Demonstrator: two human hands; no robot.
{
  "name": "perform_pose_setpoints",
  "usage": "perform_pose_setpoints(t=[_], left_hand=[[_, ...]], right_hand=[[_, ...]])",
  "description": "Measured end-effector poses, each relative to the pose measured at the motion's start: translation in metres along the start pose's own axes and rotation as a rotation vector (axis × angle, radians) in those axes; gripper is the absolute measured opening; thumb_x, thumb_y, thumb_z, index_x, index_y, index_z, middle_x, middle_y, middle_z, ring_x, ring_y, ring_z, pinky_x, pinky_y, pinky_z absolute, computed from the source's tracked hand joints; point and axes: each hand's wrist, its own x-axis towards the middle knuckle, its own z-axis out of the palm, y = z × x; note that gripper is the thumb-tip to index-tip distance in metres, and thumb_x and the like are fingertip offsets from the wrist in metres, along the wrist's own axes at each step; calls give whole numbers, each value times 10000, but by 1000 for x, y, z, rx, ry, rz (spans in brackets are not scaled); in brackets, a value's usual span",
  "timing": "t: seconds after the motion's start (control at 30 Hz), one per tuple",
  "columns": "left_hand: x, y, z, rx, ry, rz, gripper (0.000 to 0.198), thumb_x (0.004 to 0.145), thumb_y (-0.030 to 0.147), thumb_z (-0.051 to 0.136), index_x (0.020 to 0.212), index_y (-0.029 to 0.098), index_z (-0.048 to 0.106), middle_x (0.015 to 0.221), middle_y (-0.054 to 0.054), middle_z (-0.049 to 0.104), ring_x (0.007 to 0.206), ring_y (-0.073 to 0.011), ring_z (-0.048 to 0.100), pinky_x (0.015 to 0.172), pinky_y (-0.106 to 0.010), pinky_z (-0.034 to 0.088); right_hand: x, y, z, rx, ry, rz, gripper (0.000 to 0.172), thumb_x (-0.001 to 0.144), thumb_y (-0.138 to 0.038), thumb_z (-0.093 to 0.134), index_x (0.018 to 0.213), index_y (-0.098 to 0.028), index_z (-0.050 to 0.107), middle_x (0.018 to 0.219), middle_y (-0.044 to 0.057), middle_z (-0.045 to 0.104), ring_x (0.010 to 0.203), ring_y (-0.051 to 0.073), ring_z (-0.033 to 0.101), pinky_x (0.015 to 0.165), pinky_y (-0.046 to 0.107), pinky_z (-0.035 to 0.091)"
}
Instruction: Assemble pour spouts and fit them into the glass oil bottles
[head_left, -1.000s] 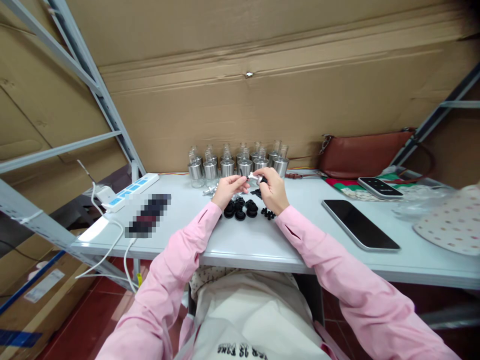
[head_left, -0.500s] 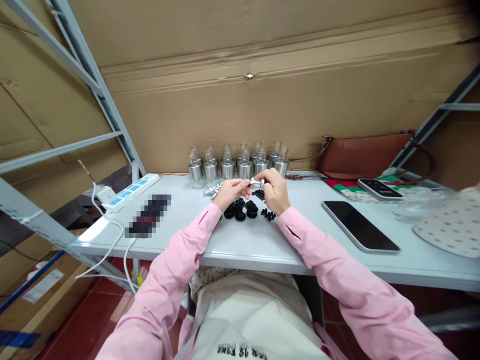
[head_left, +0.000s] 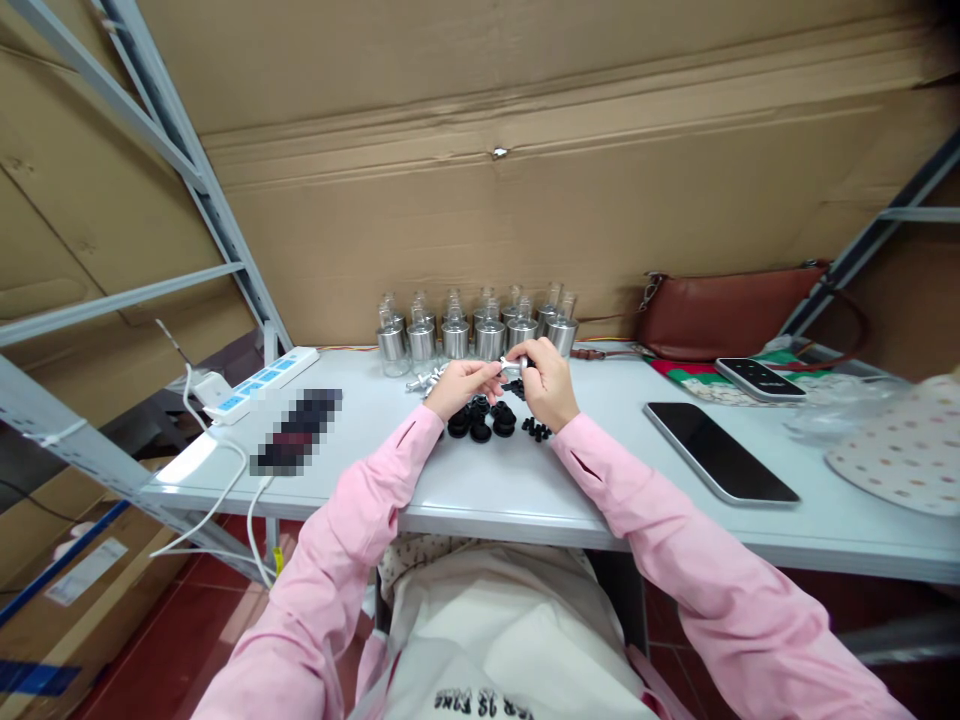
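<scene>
Over the desk (head_left: 495, 490), on the near side of the bottles (head_left: 489, 335): silver piece (head_left: 514, 365) spans the gap between both hands. Left grip (head_left: 456, 388) pinched narrow on its left end; right grip (head_left: 551, 387) closed on its right end, forefinger bent over. Middle of the piece bare between the two; finer detail too small to tell. Black stoppers (head_left: 480, 420) nearer the body; small black caps (head_left: 537, 430) below the right grip. More silver parts (head_left: 426, 378) just beside the left grip.

Bottles (head_left: 490, 338) behind hands (head_left: 452, 388), power strip (head_left: 262, 383) left, phone (head_left: 721, 452) right
</scene>
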Motion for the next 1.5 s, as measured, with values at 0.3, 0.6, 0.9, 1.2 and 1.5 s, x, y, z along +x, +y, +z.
perform_pose_setpoints(t=[0.3, 0.6, 0.9, 1.2, 1.5], left_hand=[[-1, -2, 0, 54, 19, 35, 482, 583, 577, 676, 610, 99, 616, 499, 3, 580, 396, -73, 508, 453, -218, 400], [0, -2, -2, 52, 2, -5, 504, 552, 590, 687, 612, 95, 610, 486, 0, 568, 392, -71, 493, 438, -220, 387], [-1, 2, -2, 161, 191, 138, 427, 650, 528, 641, 514, 130, 568, 445, 33, 507, 364, -48, 406, 427, -214, 335], [-3, -1, -4, 181, 91, 114, 427, 686, 508, 608, 492, 130, 560, 415, 23, 506, 386, -70, 453, 471, -224, 371], [0, -3, -4, 107, 79, 81, 429, 668, 506, 622, 508, 118, 535, 416, 27, 497, 338, -57, 429, 393, -206, 335]], right_hand=[[1, -1, -3, 17, -3, 3, 176, 677, -100, 352, 651, -214, 483, 613, 32, 481, 644, 197, 454, 611, 331, 386], [1, -1, -4, 23, -20, -45, 180, 664, -96, 349, 663, -213, 486, 637, 41, 502, 656, 205, 449, 617, 344, 390], [0, 2, 2, 53, -70, -39, 265, 720, -128, 388, 940, -199, 519, 867, 62, 565, 835, 218, 498, 768, 368, 412], [-3, 9, 9, 79, -130, 52, 503, 687, -309, 645, 1118, -209, 406, 853, 18, 481, 627, 124, 457, 604, 266, 432], [-4, 5, 10, 80, -79, 27, 429, 720, -293, 626, 1078, -204, 406, 875, 31, 464, 606, 119, 436, 611, 283, 431]])
